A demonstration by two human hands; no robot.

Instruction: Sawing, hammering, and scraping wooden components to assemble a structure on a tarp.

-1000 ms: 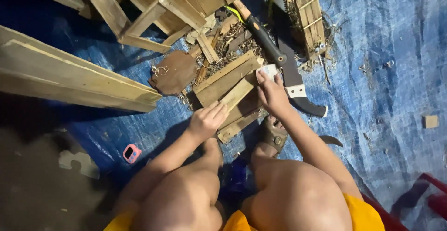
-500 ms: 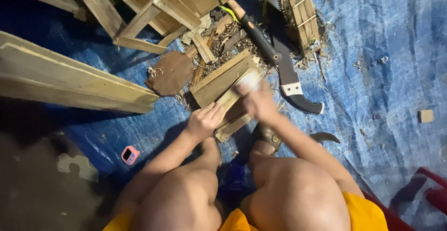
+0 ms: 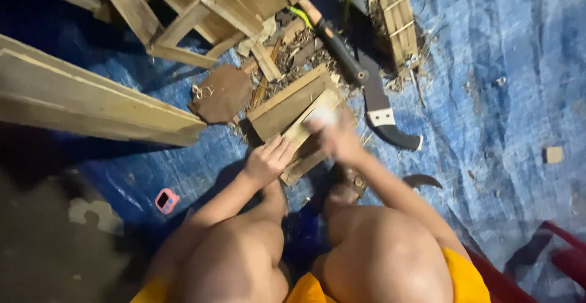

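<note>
I squat over a small wooden frame piece (image 3: 292, 104) lying on a blue tarp (image 3: 488, 95). My left hand (image 3: 267, 159) presses down on the near end of a pale wooden strip (image 3: 305, 131). My right hand (image 3: 337, 135), blurred by motion, is closed on a small white pad (image 3: 321, 116) and holds it against the strip's upper face. My knees and yellow shorts fill the bottom of the view.
A large blade with a black handle (image 3: 372, 92) lies just right of the wood. Long planks (image 3: 91, 104) lie at left, a wooden frame (image 3: 201, 4) at top. Wood scraps and shavings (image 3: 287, 53), a brown flat piece (image 3: 221, 92), a small pink object (image 3: 165, 200).
My right hand has moved left and toward me with the white pad, from near the blade onto the pale strip. My left hand has stayed on the wood.
</note>
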